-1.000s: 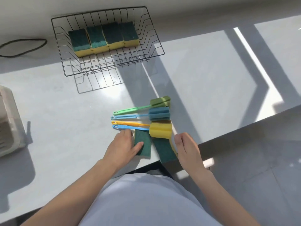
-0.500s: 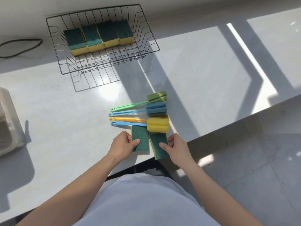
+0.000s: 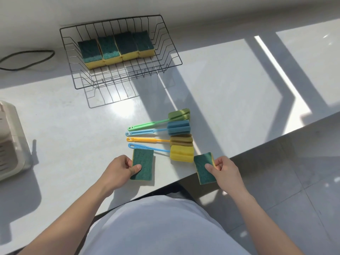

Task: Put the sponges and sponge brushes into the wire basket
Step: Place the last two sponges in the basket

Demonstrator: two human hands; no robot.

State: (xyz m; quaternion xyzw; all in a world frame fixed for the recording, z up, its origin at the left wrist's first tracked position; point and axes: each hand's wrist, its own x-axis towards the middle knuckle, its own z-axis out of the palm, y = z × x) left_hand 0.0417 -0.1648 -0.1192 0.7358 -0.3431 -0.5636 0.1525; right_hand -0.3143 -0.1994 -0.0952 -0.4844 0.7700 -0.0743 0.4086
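Note:
My left hand (image 3: 118, 171) grips a green-topped yellow sponge (image 3: 144, 161) near the counter's front edge. My right hand (image 3: 223, 172) holds a second green-and-yellow sponge (image 3: 203, 167), lifted and out past the counter edge. Between and beyond them lie several sponge brushes side by side: a green one (image 3: 179, 114), a blue one (image 3: 178, 127), an orange-handled one with a brownish head (image 3: 181, 140) and a blue-handled one with a yellow head (image 3: 182, 153). The black wire basket (image 3: 173, 46) stands at the back with several green-and-yellow sponges (image 3: 117, 46) lined up inside.
A beige plastic rack (image 3: 11, 140) sits at the left edge of the white counter (image 3: 230, 100). A black cable (image 3: 27, 58) lies at the back left by the wall. The counter edge runs diagonally at right, with tiled floor (image 3: 294, 181) below.
Both hands have closed on the two sponges. The right hand has lifted its sponge and carried it right, off the counter edge; the left sponge has shifted slightly left.

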